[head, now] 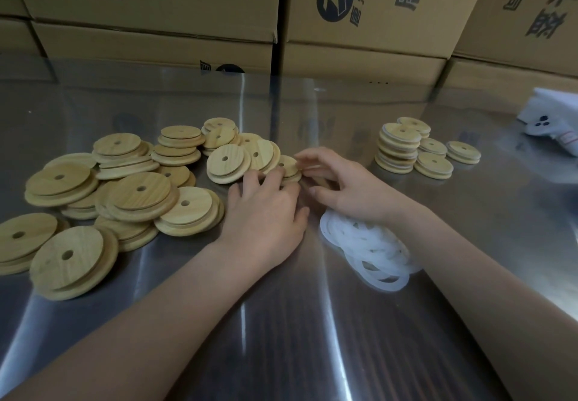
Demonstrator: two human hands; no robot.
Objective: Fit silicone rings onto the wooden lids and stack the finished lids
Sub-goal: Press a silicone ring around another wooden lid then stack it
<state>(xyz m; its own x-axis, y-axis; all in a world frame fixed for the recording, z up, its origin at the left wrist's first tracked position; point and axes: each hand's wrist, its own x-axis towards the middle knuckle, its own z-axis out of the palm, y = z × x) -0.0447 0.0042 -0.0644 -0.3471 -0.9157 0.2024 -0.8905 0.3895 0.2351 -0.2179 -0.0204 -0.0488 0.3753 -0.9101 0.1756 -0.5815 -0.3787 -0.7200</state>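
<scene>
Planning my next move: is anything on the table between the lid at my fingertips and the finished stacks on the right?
Nothing visible does. Beyond the lid and the right hand, bare table runs to the finished stacks; the ring pile lies nearer, off that path.

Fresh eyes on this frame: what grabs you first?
First, the big loose heap of wooden lids sprawled over the left of the steel table. Next, the left hand and right hand meet at one lid mid-table, their grip blurred, with white silicone rings piled beside the right wrist. Neat lid stacks stand at the far right, with cardboard boxes behind.
</scene>
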